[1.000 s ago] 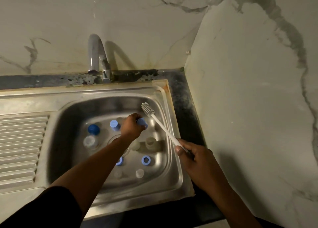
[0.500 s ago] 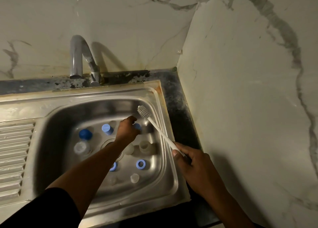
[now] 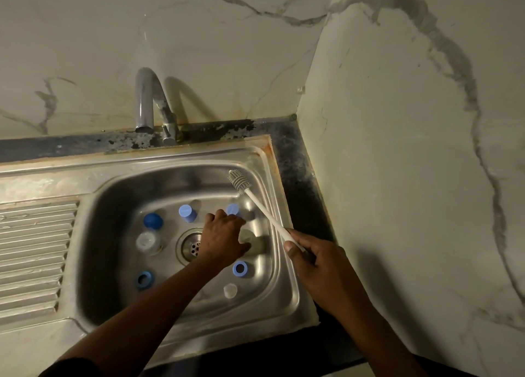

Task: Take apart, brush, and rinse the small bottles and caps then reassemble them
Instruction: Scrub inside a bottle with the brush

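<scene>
Left hand point(image 3: 224, 234) has dropped from blue cap point(image 3: 233, 209) toward clear bottle point(image 3: 253, 238), grip unclear; right hand point(image 3: 315, 263) grips brush point(image 3: 267, 217).

The steel sink point(image 3: 264, 160) sits in a dark, worn counter point(image 3: 301, 160), with a ribbed draining board point(image 3: 34, 251) on its left and a tap point(image 3: 147, 101) standing behind it. Spread apart on the basin floor around the drain point(image 3: 192, 246) are a dark blue cap point(image 3: 152, 221), a clear bottle point(image 3: 147, 241) just in front of it, a light blue cap point(image 3: 187, 213) behind the drain, a second light blue cap point(image 3: 233, 209) further right, a left blue ring point(image 3: 145, 280) and a right blue ring point(image 3: 241, 269) lying open side up, and a small clear cap point(image 3: 230, 290).
</scene>
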Demonstrator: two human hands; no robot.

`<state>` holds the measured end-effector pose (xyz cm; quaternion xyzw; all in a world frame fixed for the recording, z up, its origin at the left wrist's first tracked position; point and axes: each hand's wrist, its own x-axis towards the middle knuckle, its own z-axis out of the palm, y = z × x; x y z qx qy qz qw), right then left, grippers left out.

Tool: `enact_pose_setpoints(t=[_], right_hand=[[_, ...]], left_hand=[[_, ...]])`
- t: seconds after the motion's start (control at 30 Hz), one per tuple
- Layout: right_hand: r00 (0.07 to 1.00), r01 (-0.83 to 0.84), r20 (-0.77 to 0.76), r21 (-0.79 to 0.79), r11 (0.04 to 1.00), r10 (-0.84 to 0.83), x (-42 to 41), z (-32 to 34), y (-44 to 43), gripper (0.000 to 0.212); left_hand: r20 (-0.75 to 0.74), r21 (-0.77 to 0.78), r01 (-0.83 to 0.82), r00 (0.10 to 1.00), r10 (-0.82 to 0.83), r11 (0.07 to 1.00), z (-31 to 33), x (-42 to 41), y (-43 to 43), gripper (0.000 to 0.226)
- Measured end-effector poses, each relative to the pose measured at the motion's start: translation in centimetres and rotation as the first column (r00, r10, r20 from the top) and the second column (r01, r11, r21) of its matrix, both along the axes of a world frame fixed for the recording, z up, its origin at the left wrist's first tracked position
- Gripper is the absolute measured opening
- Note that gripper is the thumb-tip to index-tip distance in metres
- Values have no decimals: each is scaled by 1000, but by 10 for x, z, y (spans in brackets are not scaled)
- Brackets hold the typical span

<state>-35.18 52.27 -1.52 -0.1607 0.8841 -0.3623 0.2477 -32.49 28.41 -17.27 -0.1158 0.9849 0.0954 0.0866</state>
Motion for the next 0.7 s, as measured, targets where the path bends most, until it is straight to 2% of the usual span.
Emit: enact_pose_setpoints(t=[0.17, 0.27, 0.33, 0.5, 0.6, 0.7], right_hand=[[1000, -2, -27, -2, 1000, 1, 5, 6, 2, 49], [999, 1, -50, -16, 1000, -2, 9, 10, 2, 48], [998, 2, -61, -32, 999, -4, 12, 14, 0, 48], [996, -24, -89, -131, 991, 12, 20, 26, -15, 47], [993, -52, -114, -188, 981, 31, 27, 39, -30, 37], [991, -99, -115, -240, 966, 73, 37, 52, -51, 34]], left_hand=[[-32, 64, -45, 998, 48, 997, 8, 4, 2, 50], [-94, 242, -151, 979, 178, 958, 24, 11, 0, 46], [-95, 392, -223, 955, 280, 892, 40, 17, -6, 45], [-87, 766, -257, 867, 491, 589, 90, 38, -36, 34], [-86, 890, -193, 817, 570, 412, 121, 59, -55, 25], [-26, 982, -102, 764, 645, 161, 151, 79, -75, 30]])
